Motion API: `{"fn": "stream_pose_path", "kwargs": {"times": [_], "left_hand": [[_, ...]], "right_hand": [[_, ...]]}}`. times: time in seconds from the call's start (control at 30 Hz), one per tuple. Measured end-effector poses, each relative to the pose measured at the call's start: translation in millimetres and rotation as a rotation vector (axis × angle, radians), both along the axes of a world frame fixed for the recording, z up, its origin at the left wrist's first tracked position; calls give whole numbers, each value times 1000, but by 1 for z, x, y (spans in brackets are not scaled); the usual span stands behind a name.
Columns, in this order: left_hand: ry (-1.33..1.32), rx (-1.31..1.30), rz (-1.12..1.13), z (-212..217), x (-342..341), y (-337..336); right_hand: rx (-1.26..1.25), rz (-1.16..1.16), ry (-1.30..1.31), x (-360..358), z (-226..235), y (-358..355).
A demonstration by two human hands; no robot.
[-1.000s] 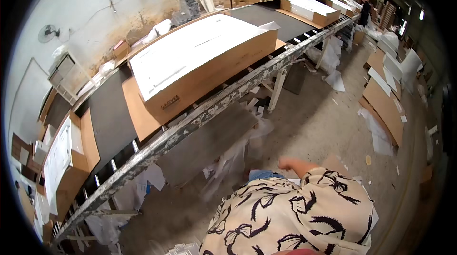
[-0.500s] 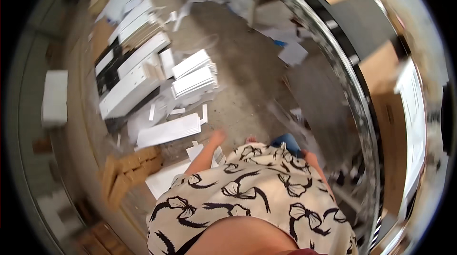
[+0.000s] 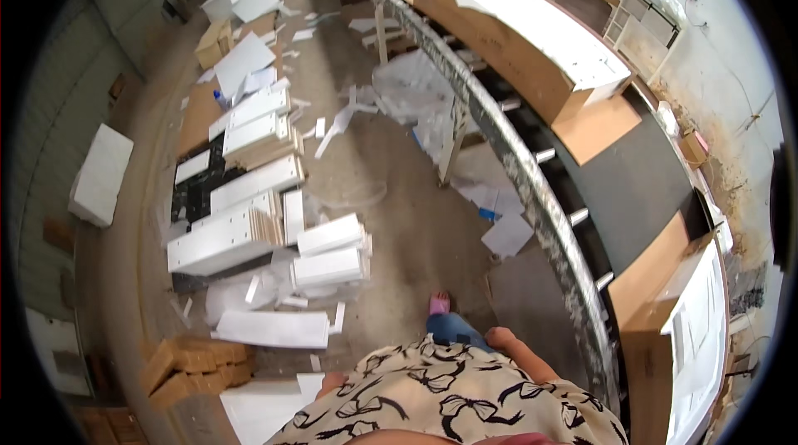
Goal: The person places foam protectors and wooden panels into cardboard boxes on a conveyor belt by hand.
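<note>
The head view looks down over a patterned black-and-cream shirt (image 3: pixel 449 395) at a workshop floor (image 3: pixel 416 221) strewn with white offcuts. The right hand (image 3: pixel 501 337) shows only as a bare knuckle and forearm at the shirt's right edge, close to the rim of the long conveyor line (image 3: pixel 532 179); it holds nothing that can be seen, and whether its grip is apart or together cannot be told. The left hand (image 3: pixel 331 381) peeks out as a small patch at the shirt's left edge, above a flat white sheet (image 3: pixel 258 412) on the floor; its fingers are hidden, so its grip cannot be told either. Between the two, a leg in blue jeans (image 3: pixel 453 330) ends in a pink shoe (image 3: pixel 438 304) on the concrete. Nearest the left hand lie a long white panel (image 3: pixel 273 329) and, just left of it, a stack of brown cardboard pieces (image 3: pixel 189 366). Further up the floor stand piles of white boards (image 3: pixel 241 212). On the conveyor line to the right rests an open cardboard box (image 3: pixel 665 337) holding white sheets, and farther along a long carton (image 3: pixel 515 38) topped with white panels.
</note>
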State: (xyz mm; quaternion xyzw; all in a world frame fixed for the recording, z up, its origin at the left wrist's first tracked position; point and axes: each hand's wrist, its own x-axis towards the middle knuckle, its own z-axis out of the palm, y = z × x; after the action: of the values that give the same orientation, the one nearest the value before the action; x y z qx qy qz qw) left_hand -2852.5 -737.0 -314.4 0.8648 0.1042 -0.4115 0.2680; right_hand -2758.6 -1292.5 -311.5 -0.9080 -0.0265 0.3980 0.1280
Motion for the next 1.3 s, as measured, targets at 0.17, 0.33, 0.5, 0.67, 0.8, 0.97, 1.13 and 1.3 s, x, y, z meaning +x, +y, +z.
{"fn": "stream_pose_path", "kwargs": {"times": [0.17,0.33,0.5,0.67,0.8,0.97,1.13,1.3], "left_hand": [[-210,-109,320,9,117,-42],[-171,-386,590,69,249,-96],[-172,-361,656,40,285,-57],[161,236,259,-59,230,31],[-159,315,270,-29,353,35],[-463,2,912,26,489,35],[-474,-208,957,62,567,36],[-129,-262,699,52,542,43]], "right_hand": [[124,-71,-132,166,29,10],[31,31,-211,294,25,1],[13,416,-154,394,29,48],[172,176,-175,452,68,107],[261,170,-164,509,52,88],[228,770,-203,615,28,83],[247,176,-207,686,30,142],[52,-105,-117,615,39,140]]}}
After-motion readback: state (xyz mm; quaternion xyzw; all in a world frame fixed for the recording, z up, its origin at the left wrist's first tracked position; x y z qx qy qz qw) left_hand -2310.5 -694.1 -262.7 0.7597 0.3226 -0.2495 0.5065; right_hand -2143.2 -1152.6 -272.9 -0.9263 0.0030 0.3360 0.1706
